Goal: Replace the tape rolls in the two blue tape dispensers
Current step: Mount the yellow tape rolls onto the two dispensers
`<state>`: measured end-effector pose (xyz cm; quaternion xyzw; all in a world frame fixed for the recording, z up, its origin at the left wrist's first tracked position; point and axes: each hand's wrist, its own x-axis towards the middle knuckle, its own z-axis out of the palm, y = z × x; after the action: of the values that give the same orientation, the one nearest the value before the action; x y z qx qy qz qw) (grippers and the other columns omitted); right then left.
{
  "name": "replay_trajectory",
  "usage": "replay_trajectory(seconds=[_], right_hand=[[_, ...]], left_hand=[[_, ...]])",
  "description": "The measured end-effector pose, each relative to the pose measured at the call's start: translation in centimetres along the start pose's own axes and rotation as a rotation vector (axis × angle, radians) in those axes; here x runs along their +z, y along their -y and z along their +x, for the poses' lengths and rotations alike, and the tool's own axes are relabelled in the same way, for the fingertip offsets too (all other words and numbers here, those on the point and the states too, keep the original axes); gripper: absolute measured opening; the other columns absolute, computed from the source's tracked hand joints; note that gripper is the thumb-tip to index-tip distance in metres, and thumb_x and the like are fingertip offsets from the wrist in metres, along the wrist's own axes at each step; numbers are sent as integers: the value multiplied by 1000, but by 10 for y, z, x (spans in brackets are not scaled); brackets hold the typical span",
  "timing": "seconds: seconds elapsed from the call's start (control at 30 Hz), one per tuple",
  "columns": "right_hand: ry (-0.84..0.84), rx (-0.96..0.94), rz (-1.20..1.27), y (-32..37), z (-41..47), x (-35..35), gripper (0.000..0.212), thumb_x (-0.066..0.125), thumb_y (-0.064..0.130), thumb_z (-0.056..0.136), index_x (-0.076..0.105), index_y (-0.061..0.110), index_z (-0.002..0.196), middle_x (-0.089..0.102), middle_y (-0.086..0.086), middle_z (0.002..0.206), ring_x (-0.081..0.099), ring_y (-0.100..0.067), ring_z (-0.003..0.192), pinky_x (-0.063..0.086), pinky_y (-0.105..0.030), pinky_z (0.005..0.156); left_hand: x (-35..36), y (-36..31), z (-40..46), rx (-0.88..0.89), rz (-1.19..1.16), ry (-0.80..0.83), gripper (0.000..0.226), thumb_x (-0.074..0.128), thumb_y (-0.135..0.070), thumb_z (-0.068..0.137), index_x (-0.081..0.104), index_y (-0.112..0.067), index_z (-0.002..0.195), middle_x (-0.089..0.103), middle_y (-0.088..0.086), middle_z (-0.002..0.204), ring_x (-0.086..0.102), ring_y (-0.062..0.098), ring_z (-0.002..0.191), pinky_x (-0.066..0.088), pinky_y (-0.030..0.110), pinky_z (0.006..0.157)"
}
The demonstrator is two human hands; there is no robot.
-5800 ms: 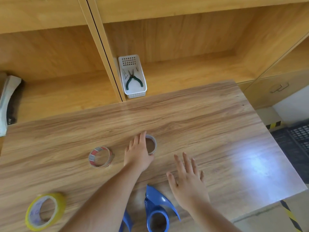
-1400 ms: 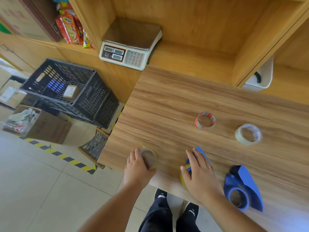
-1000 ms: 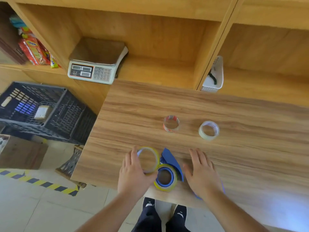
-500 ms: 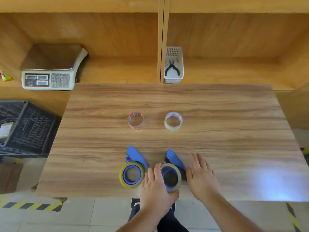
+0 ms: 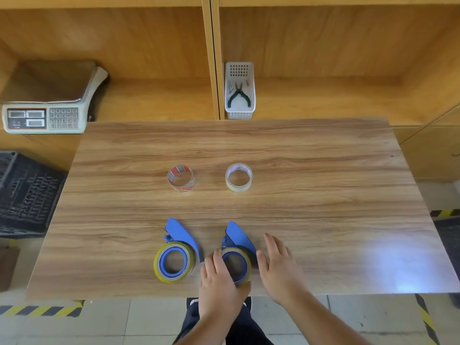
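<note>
Two blue tape dispensers lay flat near the front edge of the wooden table. The left dispenser carried a yellow tape roll seated round its blue hub, the pointed blue blade guard aimed away from me. The right dispenser lay the same way, with its own yellow-edged roll round the hub; part of that roll was hidden under my hand, so I could not confirm how well it sat.

My left hand rested over the near left side of the right dispenser's roll, fingers close together and curved against its rim. Whether they gripped it or merely lay on it I could not tell. My right hand lay flat on the table just beside the right dispenser, fingers extended and slightly spread, the thumb touching or nearly touching the blue body.

Further back on the table stood two more rolls, well apart from the dispensers: a clear roll with a red-printed core on the left, and a pale roll with a white core on the right.
</note>
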<state>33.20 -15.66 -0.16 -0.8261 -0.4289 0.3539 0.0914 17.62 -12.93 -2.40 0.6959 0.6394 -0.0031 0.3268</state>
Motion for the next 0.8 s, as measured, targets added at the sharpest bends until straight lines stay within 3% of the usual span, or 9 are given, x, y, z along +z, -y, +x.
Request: replay_trajectory(seconds=[0.27, 0.43, 0.57, 0.67, 0.73, 0.8], right_hand=[[9, -30, -9, 3, 0, 6, 59, 29, 48, 104, 20, 27, 158, 32, 6, 162, 31, -18, 147, 35, -39, 117], [-22, -66, -40, 11, -4, 5, 58, 31, 48, 103, 21, 27, 156, 33, 5, 160, 31, -17, 147, 38, -37, 115], [-120, -140, -93, 29, -6, -1, 56, 36, 46, 101, 29, 24, 153, 40, 2, 154, 36, -19, 143, 40, -37, 113], [-143, -204, -105, 46, -3, 0, 57, 35, 45, 98, 33, 22, 150, 46, 2, 147, 42, -19, 137, 43, -36, 108], [-117, -229, -83, 65, -1, 7, 57, 38, 44, 99, 34, 21, 151, 48, 1, 146, 44, -21, 135, 44, -36, 107], [-61, -221, -30, 88, 2, 17, 56, 40, 43, 102, 33, 21, 153, 46, 0, 150, 42, -22, 139, 41, -36, 109]], left_hand=[[16, 0, 10, -39, 7, 30, 107, 79, -51, 74, 20, -18, 155, 37, 0, 146, 38, 22, 135, 47, 33, 106], [22, 6, 10, -20, 14, 0, 114, 76, -66, 69, 20, -18, 156, 38, 0, 149, 41, 21, 136, 50, 33, 104], [16, 6, 8, 20, -3, -24, 121, 69, -75, 67, 19, -17, 160, 32, 1, 159, 36, 22, 147, 41, 34, 113], [1, 10, -7, 152, 19, -1, 100, 60, -67, 80, 20, -22, 159, 31, -5, 159, 29, 18, 151, 31, 32, 119], [-18, 24, -16, 212, 5, -75, 76, 61, -56, 81, 38, -25, 147, 48, -6, 140, 47, 19, 133, 46, 33, 107], [-39, 52, -15, 155, -74, -191, 58, 66, -46, 83, 45, -26, 133, 50, -9, 120, 54, 20, 115, 50, 31, 94]])
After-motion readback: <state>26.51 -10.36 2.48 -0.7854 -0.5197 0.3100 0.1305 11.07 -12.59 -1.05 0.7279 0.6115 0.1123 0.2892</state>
